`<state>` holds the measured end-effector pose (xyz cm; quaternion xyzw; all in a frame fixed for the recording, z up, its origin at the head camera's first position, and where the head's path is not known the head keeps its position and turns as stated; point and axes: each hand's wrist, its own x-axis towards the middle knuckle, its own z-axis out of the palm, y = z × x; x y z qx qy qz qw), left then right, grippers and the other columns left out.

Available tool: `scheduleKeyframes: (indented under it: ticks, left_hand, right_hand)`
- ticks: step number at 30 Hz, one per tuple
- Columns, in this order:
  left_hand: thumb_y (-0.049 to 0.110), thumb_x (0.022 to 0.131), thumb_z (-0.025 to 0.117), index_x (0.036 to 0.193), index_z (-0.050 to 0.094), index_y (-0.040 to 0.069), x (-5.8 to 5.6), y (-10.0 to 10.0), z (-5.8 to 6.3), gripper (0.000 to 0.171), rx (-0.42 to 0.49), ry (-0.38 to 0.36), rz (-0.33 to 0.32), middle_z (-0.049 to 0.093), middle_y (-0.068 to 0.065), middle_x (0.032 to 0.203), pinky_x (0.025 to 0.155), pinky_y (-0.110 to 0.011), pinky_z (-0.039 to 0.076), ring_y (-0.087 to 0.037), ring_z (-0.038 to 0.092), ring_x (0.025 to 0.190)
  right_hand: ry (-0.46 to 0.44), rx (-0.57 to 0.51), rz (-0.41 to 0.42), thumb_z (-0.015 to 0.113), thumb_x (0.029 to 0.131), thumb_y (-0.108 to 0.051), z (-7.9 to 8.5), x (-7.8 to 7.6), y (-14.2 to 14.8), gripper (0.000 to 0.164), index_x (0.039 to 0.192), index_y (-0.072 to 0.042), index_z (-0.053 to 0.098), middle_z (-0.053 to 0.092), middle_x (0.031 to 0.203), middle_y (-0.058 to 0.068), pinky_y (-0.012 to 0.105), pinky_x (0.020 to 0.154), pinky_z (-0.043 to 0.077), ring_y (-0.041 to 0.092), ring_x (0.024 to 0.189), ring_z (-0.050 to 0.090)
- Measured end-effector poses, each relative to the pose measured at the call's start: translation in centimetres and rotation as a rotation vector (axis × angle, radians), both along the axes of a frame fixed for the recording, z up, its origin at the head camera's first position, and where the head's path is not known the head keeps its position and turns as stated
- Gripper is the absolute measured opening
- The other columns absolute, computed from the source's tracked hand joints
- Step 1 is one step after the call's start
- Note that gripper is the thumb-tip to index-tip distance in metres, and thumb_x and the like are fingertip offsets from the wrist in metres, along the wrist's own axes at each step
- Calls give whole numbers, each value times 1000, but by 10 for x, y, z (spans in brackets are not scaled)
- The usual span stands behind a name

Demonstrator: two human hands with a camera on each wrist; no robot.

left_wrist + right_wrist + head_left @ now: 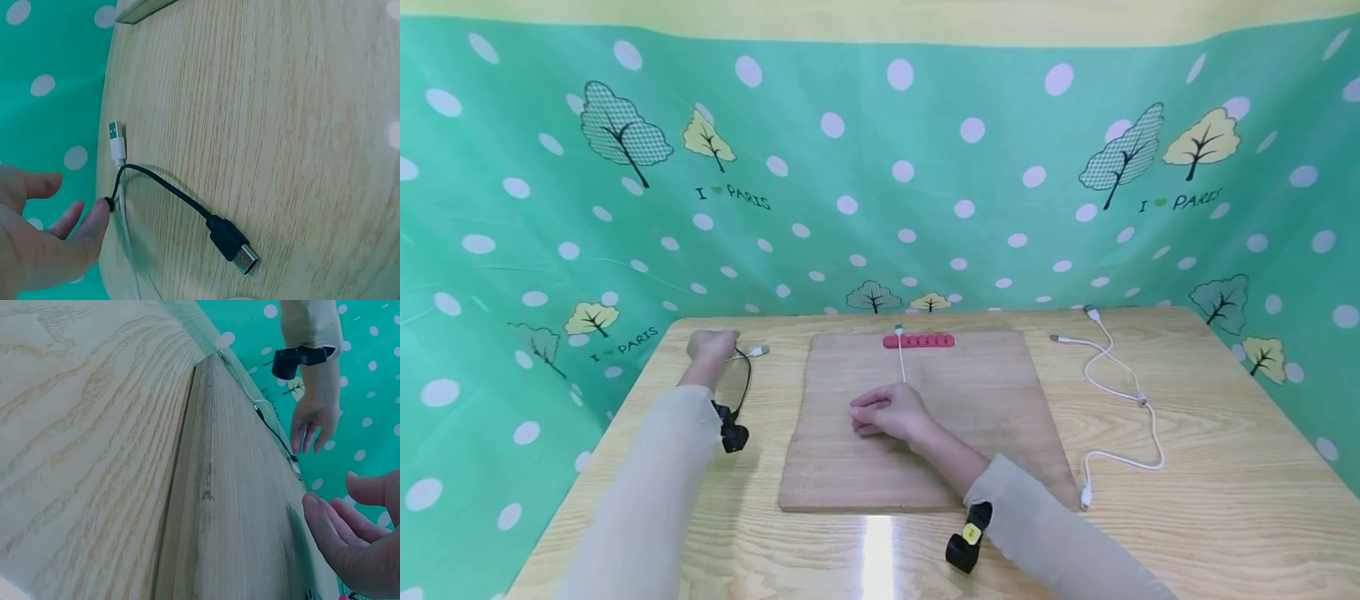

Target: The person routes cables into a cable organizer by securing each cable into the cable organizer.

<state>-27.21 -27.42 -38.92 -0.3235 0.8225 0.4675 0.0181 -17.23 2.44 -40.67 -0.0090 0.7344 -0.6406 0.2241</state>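
My left hand (711, 343) is at the far left of the table, beside a black cable (165, 181) with a metal-tipped USB plug. Its fingertips overlap a small black end of that cable in the left wrist view, the other digits spread apart. A white USB cable (117, 150) lies under the black one. My right hand (891, 412) hovers above the wooden board (835, 475) with loosely bent fingers and nothing in them. Just beyond it a white cable (902, 358) runs back to a red cable holder (928, 341), its lower part hidden by the hand.
To the right of the board, a white branching cable (1153, 433) with several plugs lies in curves on the table (1225, 517). A green dotted curtain (880, 192) hangs behind the table and along its sides.
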Motion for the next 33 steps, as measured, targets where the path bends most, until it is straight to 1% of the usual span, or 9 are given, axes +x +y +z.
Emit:
scheduleKeyframes:
  ticks: [3, 6, 11, 16, 18, 20, 23, 27, 33]
  left_hand:
    - [30, 93, 53, 109, 56, 3, -3, -2, -3, 31, -23, -14, -1, 53, 2, 83, 71, -21, 45, -16, 53, 86]
    - [27, 93, 51, 114, 55, 2, -4, -6, -8, 33, -3, -24, 8, 53, 4, 78, 62, -18, 44, -15, 55, 83]
    - [24, 94, 50, 131, 48, -3, -7, -9, -14, 45, 38, -31, 20, 54, 4, 80, 61, -18, 45, -14, 56, 82]
    - [18, 94, 47, 136, 40, -6, -13, -11, -14, 49, 53, -30, -22, 50, 4, 72, 57, -22, 43, -11, 49, 61]
    - [14, 92, 46, 136, 36, -8, -16, -11, -13, 51, 49, -26, -35, 46, 4, 65, 52, -23, 41, -10, 42, 52]
    - [12, 90, 46, 133, 37, -8, -19, -12, -13, 49, 25, -32, -45, 44, 5, 60, 49, -23, 39, -10, 39, 48]
    - [11, 87, 50, 126, 43, -7, -21, -9, -14, 44, -32, -27, -54, 44, 6, 56, 48, -22, 39, -10, 41, 49]
    - [8, 83, 57, 123, 49, -8, -23, -1, -17, 43, -90, -7, -40, 49, 4, 59, 49, -21, 42, -12, 47, 55]
    - [6, 84, 53, 123, 51, -10, -21, 4, -18, 42, -144, 18, -19, 49, -7, 85, 48, -20, 40, -15, 46, 63]
  right_hand:
    - [-9, -11, 0, 68, 88, -8, -1, -1, -1, 24, 108, 6, 67, 73, 96, 22, 31, 76, 62, 22, 82, 74]
    - [-13, -12, 1, 68, 88, -8, -1, -1, -3, 24, 107, 6, 67, 73, 96, 22, 31, 76, 62, 23, 82, 74]
    - [-6, -5, 6, 68, 87, -7, -1, -1, -4, 23, 106, 6, 68, 74, 95, 21, 31, 75, 62, 23, 82, 74]
    - [2, -4, 18, 69, 87, -7, -1, -2, -6, 23, 106, 6, 68, 73, 95, 21, 31, 75, 62, 24, 83, 74]
    - [2, -5, 25, 70, 86, -7, 0, -3, -7, 24, 106, 6, 68, 73, 96, 21, 31, 75, 62, 25, 84, 74]
    - [1, -8, 31, 70, 86, -7, 1, -4, -9, 24, 106, 6, 68, 74, 96, 21, 31, 75, 62, 25, 84, 74]
    - [-1, -6, 33, 70, 86, -7, 2, -5, -11, 24, 106, 5, 68, 74, 95, 21, 32, 74, 62, 25, 83, 74]
    - [-5, -11, 38, 69, 86, -6, 2, -6, -13, 24, 107, 6, 69, 74, 95, 21, 32, 74, 63, 24, 82, 75]
    - [-9, -19, 50, 69, 86, -7, 2, -7, -17, 23, 106, 5, 69, 74, 95, 21, 32, 74, 63, 26, 83, 74]
